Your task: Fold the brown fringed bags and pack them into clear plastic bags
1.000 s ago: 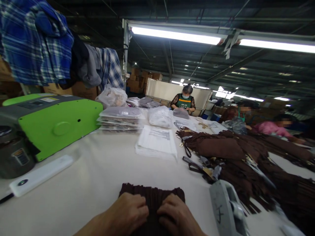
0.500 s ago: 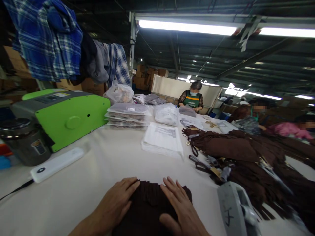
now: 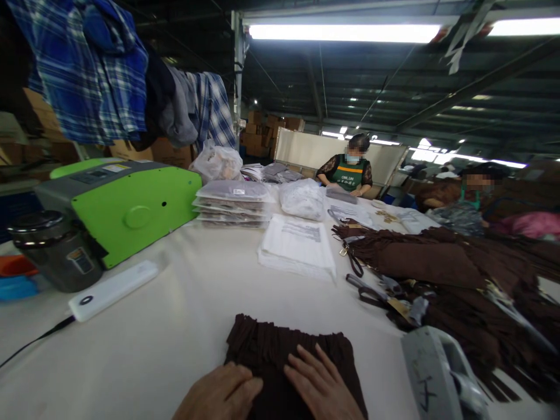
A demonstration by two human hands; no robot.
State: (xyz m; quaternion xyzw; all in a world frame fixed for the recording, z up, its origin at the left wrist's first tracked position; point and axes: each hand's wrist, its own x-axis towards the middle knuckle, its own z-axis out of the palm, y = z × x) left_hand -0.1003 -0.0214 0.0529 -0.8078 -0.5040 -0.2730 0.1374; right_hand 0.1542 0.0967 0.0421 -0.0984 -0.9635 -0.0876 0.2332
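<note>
A dark brown fabric piece [image 3: 280, 350] with a gathered, ruffled far edge lies on the white table at the bottom centre. My left hand [image 3: 223, 392] rests at its left side, fingers bent and pressed together on the cloth; whether a fold is pinched beneath them is hidden. Flat on the cloth's right half is my right hand [image 3: 321, 382], its fingers spread and holding nothing. The lower part of the cloth runs out of view.
Right: a grey tape dispenser [image 3: 431, 373], scissors [image 3: 367, 289] and piled brown garments [image 3: 420, 262]. Ahead: white plastic bags [image 3: 297, 245] and packed garments [image 3: 231, 204]. Left: a green machine [image 3: 140, 210], jar [image 3: 56, 251] and white device [image 3: 114, 291]. A person [image 3: 350, 169] works across the table.
Both hands have drawn back toward me from the cloth's far edge, uncovering the ruffles. My left fingers have bent together. The view has shifted slightly.
</note>
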